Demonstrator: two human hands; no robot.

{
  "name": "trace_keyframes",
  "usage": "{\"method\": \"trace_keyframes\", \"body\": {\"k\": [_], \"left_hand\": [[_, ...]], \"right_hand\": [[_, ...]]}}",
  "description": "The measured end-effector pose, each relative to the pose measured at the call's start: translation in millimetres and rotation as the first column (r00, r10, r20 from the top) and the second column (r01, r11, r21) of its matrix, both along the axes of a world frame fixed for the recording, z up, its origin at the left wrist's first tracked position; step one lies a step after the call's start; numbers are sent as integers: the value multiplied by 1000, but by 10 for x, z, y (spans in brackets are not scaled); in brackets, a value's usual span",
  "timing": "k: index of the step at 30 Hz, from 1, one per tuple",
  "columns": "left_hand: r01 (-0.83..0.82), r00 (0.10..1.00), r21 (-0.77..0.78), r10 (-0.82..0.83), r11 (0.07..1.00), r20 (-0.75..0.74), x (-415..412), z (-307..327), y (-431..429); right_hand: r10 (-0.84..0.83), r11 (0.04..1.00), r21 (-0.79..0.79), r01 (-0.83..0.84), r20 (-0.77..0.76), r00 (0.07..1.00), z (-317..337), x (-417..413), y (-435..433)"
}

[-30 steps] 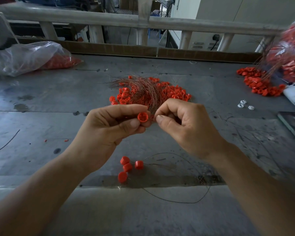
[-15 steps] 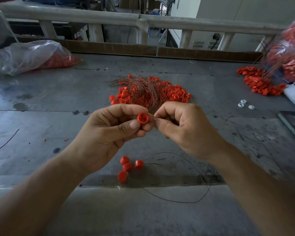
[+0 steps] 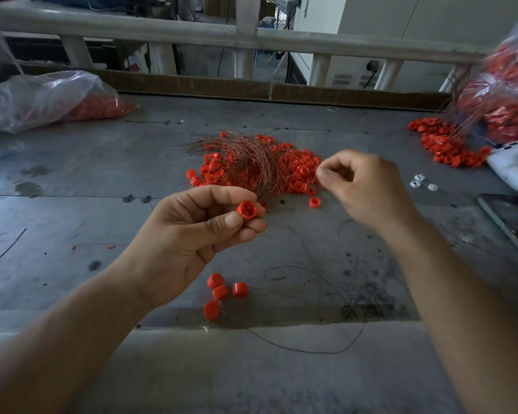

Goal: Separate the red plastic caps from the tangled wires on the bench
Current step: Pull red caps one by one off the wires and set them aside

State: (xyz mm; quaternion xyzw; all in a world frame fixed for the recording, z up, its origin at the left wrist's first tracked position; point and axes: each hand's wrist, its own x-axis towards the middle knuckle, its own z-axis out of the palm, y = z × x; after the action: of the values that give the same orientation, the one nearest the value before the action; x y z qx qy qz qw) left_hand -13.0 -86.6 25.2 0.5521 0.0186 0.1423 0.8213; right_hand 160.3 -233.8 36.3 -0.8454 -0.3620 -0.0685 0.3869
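Your left hand [image 3: 189,234]: clamped on small round red plastic cap [image 3: 247,210] | your right hand [image 3: 362,189]: fingertips pinched together, contents indiscernible | grey metal worktop [image 3: 72,204]: tangled copper wires [image 3: 251,162].

Left hand [image 3: 189,234] pinches a small round red plastic cap [image 3: 247,210] mid-frame, right hand [image 3: 362,189] curled shut beside the tangled coppery wire pile [image 3: 251,165]; four loose red caps [image 3: 222,292] sit lower centre.
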Motion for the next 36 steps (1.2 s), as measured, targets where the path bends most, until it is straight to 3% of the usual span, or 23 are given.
{"method": "trace_keyframes", "body": {"k": [4,14,20,24,28,33,36], "left_hand": [[0,1000,3,0,1000,8,-2,1,1],[1,1000,-14,-1,1000,22,-4,-3,7],[-4,1000,-19,4,1000,1,0,0,-2],[-19,1000,-15,19,1000,-7,5,4,-9],[-17,1000,-8,17,1000,-9,1,4,-9],[-8,1000,-7,8,1000,-3,-12,7,2],[-5,1000,-8,5,1000,-6,-8,5,2]], "right_hand": [[-152,975,-157,155,27,988,-160,250,-13],[-88,880,-461,114,77,993,-411,479,68],[-130,923,-348,165,122,984,-366,427,49],[-172,952,-250,179,50,984,-264,373,16],[-124,957,-269,105,-53,991,-262,356,8],[-233,965,-110,236,46,971,-260,391,12],[-212,970,-118,211,10,977,-301,402,35]]}}
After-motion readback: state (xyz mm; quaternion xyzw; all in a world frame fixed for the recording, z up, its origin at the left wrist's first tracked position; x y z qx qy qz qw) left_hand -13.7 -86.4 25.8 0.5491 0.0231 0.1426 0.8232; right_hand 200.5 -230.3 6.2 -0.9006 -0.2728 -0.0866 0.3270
